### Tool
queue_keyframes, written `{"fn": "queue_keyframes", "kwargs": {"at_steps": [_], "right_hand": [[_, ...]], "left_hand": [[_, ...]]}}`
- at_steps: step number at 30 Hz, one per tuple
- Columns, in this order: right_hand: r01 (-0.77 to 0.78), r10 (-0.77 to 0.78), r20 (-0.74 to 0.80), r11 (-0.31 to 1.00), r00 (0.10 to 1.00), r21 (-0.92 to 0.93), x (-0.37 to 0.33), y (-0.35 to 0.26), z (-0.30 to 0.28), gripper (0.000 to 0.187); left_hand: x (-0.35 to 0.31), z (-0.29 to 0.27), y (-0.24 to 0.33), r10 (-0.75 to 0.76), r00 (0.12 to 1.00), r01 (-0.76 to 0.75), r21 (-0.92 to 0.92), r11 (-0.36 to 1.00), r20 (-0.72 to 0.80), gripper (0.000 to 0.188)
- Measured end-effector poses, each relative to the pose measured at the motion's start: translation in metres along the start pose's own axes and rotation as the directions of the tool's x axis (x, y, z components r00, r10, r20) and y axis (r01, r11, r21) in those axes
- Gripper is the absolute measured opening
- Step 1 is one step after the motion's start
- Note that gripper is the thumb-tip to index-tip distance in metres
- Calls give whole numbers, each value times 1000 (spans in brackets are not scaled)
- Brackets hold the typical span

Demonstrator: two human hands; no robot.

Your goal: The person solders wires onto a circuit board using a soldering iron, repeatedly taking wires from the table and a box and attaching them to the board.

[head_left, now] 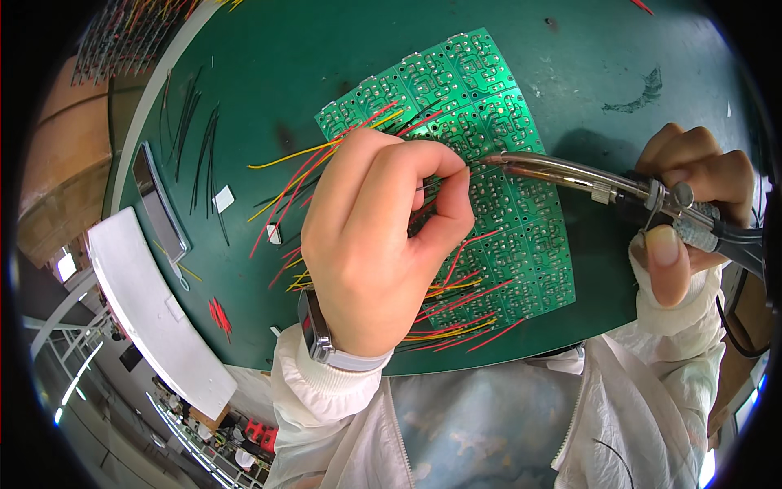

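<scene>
Above the green circuit panel (533, 212), left hand (366, 220) pinching, right hand (705, 167) gripping.
Thumb and forefinger of the left hand are closed together on what looks like a thin dark wire (425, 188), the other fingers curled; the right hand is wrapped around a metal-tubed soldering tool (570, 173), its tip just beside the left fingertips, though whether it touches the panel cannot be told. Red and yellow wires (456, 285) stick out around the left hand, over the panel's left and near parts. The panel lies on the dark green table (586, 81). Farther left are loose black wires (210, 163), a dark phone-like device (159, 200) and, nearer, small red pieces (219, 316).
</scene>
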State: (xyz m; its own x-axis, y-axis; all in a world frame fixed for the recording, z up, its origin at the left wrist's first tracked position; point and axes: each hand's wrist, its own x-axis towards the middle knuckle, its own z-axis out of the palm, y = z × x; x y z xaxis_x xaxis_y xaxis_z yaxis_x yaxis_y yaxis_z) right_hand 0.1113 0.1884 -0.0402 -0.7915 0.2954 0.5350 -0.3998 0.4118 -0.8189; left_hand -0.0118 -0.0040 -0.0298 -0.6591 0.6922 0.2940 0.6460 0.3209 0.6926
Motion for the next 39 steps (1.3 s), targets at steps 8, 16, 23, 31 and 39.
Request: {"fn": "queue_keyframes", "kwargs": {"at_steps": [8,16,23,31,39], "right_hand": [[23,-23,-14,1000,1000,8,1,1,1,38],[13,-13,-17,1000,1000,21,0,1,0,36],[-16,17,-82,1000,996,9,0,-2,3,35],[24,-25,2,995,1000,93,-2,-1,-10,37],[-10,15,-58,996,998,88,-9,-1,-9,37]], "left_hand": [[0,-2,2,-4,1000,4,10,1000,7,20],[-1,-1,-1,19,1000,-19,31,999,0,20],[1,-1,2,16,1000,-16,39,999,-3,20],[1,-4,4,86,996,-85,93,992,-12,20],[20,-69,-24,-149,957,229,332,915,-249,13]]}}
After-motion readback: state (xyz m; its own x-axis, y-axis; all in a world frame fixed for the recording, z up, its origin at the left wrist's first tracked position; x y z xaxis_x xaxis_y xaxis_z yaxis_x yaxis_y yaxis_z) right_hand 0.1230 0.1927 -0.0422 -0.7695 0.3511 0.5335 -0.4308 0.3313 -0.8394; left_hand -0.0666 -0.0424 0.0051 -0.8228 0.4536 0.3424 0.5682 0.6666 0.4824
